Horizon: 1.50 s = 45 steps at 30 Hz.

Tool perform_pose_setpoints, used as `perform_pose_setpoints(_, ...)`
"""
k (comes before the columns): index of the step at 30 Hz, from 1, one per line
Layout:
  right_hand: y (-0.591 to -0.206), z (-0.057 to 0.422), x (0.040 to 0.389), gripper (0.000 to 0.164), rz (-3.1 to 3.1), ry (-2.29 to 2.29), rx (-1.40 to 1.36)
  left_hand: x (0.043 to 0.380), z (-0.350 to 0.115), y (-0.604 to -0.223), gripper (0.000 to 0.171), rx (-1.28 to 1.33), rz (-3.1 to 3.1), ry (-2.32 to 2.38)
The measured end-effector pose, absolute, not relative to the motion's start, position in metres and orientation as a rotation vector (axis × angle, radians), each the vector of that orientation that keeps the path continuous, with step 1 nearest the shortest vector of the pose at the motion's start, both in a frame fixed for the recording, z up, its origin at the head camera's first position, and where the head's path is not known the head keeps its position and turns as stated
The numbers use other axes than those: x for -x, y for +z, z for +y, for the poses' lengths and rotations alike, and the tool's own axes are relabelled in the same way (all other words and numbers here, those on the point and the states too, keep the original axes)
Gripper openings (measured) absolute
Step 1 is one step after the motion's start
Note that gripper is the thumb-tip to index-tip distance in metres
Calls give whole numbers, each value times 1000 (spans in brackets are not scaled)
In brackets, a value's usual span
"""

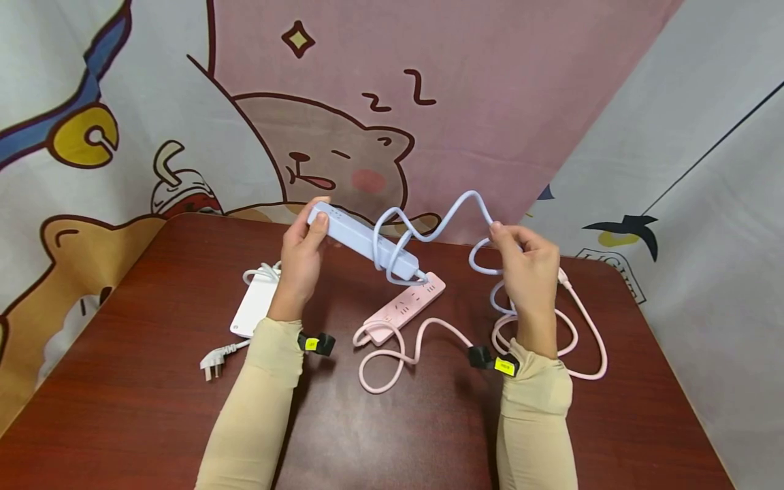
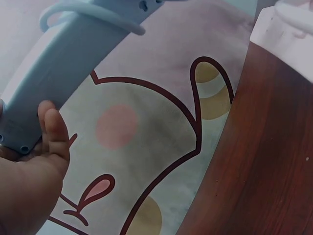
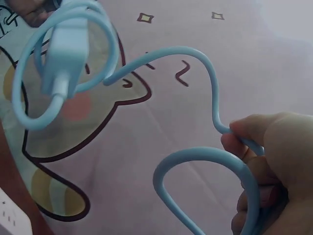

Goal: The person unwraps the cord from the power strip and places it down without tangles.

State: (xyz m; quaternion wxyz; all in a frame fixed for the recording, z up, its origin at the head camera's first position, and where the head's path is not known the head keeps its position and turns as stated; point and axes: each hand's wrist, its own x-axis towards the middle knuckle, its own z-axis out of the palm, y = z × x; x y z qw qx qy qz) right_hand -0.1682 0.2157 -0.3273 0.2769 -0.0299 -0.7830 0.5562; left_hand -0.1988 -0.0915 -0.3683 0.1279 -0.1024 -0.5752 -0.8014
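My left hand (image 1: 302, 262) grips one end of a light blue power strip (image 1: 352, 235), held tilted above the table. In the left wrist view the fingers (image 2: 55, 129) curl over the underside of the strip (image 2: 63, 58). A loop of its blue cord (image 1: 409, 239) wraps around the strip's far end. My right hand (image 1: 529, 272) pinches that cord between thumb and fingers, to the right of the strip. From there, as the right wrist view shows, more of the cord (image 3: 198, 152) curves beneath the hand. The plug end of the blue cord cannot be made out.
A pink power strip (image 1: 398, 314) lies under the blue one, its cord (image 1: 404, 357) looping across the table (image 1: 392, 442). At the left sits a white power strip (image 1: 252, 306) with a three-pin plug (image 1: 216, 359). A patterned curtain (image 1: 478, 102) hangs behind.
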Motion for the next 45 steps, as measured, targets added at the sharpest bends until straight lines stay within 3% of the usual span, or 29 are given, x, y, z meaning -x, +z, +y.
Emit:
perform_pose_setpoints(13,-308,220,151,26,-1982,1550,-32,202,-93,-371,35,127,-1750,-2188)
perform_pose_setpoints(20,-307,225,149,12,-1831,1679,-137,203,-93,-370,35,90,-1710,-2199)
perform_pose_setpoints(29,-305,224,143,17,-1924,1803,-195,205,-92,-371,35,71,-1685,-2192)
perform_pose_setpoints(38,-308,229,138,28,-2069,1778,-428,206,-90,-372,35,64,-1544,-2238)
perform_pose_setpoints(45,-310,230,135,22,-2325,1773,-577,206,-92,-371,31,115,-1390,-2302)
